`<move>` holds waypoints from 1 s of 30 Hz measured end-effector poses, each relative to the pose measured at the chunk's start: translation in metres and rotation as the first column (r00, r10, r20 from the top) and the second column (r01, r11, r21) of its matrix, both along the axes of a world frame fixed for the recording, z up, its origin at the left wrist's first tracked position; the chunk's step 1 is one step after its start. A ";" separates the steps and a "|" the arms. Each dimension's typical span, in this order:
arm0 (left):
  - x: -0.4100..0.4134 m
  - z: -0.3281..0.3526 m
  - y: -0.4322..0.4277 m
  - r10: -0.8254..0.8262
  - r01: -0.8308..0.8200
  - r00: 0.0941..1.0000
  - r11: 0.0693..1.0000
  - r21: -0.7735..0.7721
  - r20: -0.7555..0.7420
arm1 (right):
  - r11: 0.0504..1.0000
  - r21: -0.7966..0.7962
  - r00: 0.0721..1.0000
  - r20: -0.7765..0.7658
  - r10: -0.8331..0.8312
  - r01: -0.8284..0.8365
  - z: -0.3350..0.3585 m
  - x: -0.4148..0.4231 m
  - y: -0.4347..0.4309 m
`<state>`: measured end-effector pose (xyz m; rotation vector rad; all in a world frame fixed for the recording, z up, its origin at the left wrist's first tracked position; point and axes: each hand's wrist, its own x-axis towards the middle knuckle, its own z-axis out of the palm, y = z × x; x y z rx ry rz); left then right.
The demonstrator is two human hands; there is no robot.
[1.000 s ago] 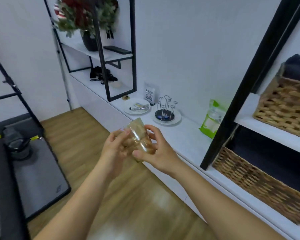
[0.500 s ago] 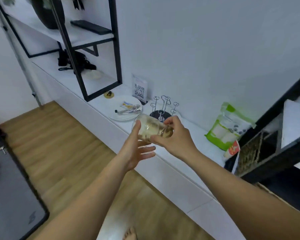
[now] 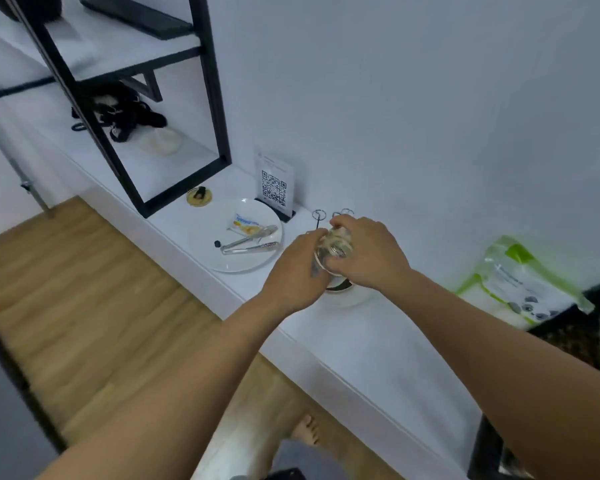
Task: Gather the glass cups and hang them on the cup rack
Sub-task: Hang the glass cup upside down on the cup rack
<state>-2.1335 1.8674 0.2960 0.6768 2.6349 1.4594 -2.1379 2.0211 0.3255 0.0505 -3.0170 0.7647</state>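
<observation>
Forearms reach forward over the white worktop (image 3: 361, 344), both hands meeting above the cup rack (image 3: 340, 289). Right hand (image 3: 371, 252) closes its grip on the glass cup (image 3: 333, 249) from the far side; left hand (image 3: 297, 270) clasps its near side. Rack wire loops (image 3: 318, 214) poke up just beyond the grip.

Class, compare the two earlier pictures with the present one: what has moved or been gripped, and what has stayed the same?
Both hands carried the glass cup forward from over the floor to the cup rack on the white counter. The left hand, open half a second ago, has closed on the cup again; the right hand kept its grip. The plate with tongs, the QR sign and the green bag stayed put.
</observation>
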 end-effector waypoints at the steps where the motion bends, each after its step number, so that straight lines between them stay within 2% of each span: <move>1: -0.010 -0.002 0.003 -0.026 0.025 0.999 0.999 0.020 0.035 | 1.000 0.015 1.000 0.014 0.002 -0.002 -0.006 -0.009 0.003; 6: -0.062 -0.026 0.010 -0.090 0.097 0.978 0.995 -0.028 0.186 | 0.994 0.104 0.995 0.098 0.012 -0.022 -0.036 -0.049 0.013; 10: -0.089 -0.049 0.013 -0.131 0.150 0.971 0.985 -0.081 0.201 | 0.989 0.148 0.991 0.134 -0.007 -0.013 -0.062 -0.068 0.016; 15: -0.119 -0.069 0.016 -0.196 0.238 0.933 0.966 -0.106 0.302 | 0.977 0.202 0.975 0.196 -0.108 0.067 -0.088 -0.082 0.017; 25: -0.161 -0.090 0.022 -0.288 0.419 0.858 0.872 -0.255 0.425 | 0.969 0.156 0.908 0.347 -0.235 0.191 -0.123 -0.093 0.010; 30: -0.168 -0.098 0.026 -0.342 0.524 0.814 0.780 -0.342 0.469 | 0.969 0.116 0.901 0.357 -0.245 0.218 -0.134 -0.088 0.009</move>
